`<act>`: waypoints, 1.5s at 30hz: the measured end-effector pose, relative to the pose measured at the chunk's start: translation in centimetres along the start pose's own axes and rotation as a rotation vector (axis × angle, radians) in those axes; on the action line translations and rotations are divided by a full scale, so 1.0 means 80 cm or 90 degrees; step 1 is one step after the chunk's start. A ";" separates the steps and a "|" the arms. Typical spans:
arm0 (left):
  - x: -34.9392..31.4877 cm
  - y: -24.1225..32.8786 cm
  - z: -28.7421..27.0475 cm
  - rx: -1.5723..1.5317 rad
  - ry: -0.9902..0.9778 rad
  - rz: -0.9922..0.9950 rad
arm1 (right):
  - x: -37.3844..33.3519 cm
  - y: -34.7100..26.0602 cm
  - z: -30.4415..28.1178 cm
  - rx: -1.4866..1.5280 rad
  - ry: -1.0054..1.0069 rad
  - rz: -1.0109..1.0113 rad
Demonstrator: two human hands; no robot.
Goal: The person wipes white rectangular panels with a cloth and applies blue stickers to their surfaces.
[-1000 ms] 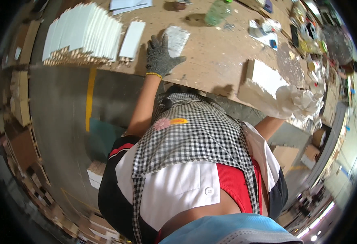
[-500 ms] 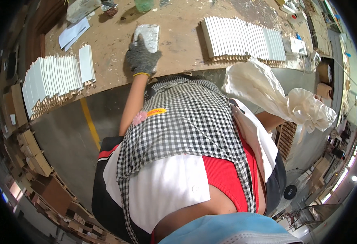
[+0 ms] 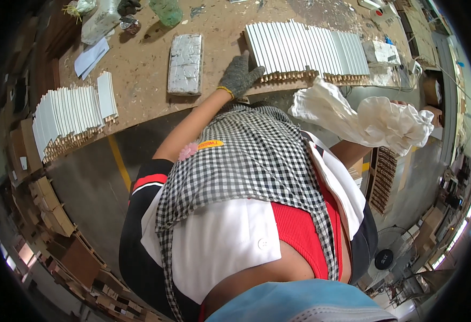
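My left hand (image 3: 239,75), in a dark grey glove with a yellow cuff, is open with its thumb spread. It is at the near left corner of a long row of white slats (image 3: 305,51) with bare wooden ends; whether it presses on them I cannot tell. My right hand (image 3: 400,102) is closed on a crumpled white cloth (image 3: 369,123), which hides most of the fingers and hangs in front of the table's right side. A white, scuffed, tape-wrapped block (image 3: 185,65) lies on the table, left of my left hand.
A second row of white slats (image 3: 69,118) lies at the table's left edge, with papers (image 3: 91,58) behind. A green bottle (image 3: 166,12) and a clear plastic bag (image 3: 101,21) are at the back. A white box (image 3: 381,53) is at the right; a fan (image 3: 384,259) stands lower right.
My left hand has let go of the wrapped block and moved right to the slat row. My right hand has shifted slightly left with the cloth.
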State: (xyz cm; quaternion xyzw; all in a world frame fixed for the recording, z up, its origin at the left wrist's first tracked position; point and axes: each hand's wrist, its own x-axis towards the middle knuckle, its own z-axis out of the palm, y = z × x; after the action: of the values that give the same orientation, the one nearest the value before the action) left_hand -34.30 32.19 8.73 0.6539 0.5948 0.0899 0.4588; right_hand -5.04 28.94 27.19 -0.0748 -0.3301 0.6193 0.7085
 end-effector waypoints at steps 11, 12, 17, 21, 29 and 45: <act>-0.020 -0.041 0.007 -0.323 0.258 -0.114 | 0.060 0.014 -0.003 0.056 0.060 0.033; -0.034 -0.019 -0.023 -0.314 0.222 -0.125 | 0.062 0.016 -0.010 0.049 0.097 0.027; -0.106 -0.049 -0.089 -0.211 0.478 -0.051 | 0.082 0.052 -0.064 -0.134 0.300 0.076; -0.124 -0.122 -0.087 -0.082 0.603 -0.086 | 0.084 0.151 0.013 -0.135 0.346 0.406; -0.121 -0.113 -0.033 -0.054 0.520 0.025 | 0.000 0.344 0.037 -0.997 -0.579 0.172; -0.105 -0.102 -0.008 -0.243 0.503 0.005 | 0.087 0.358 -0.066 -1.163 -0.447 0.067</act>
State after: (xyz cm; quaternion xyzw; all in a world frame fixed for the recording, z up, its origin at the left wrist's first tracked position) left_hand -42.77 24.22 6.94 0.4750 0.6949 0.4431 0.3086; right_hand -25.74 43.32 10.97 -0.4207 -0.8706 0.1435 0.2110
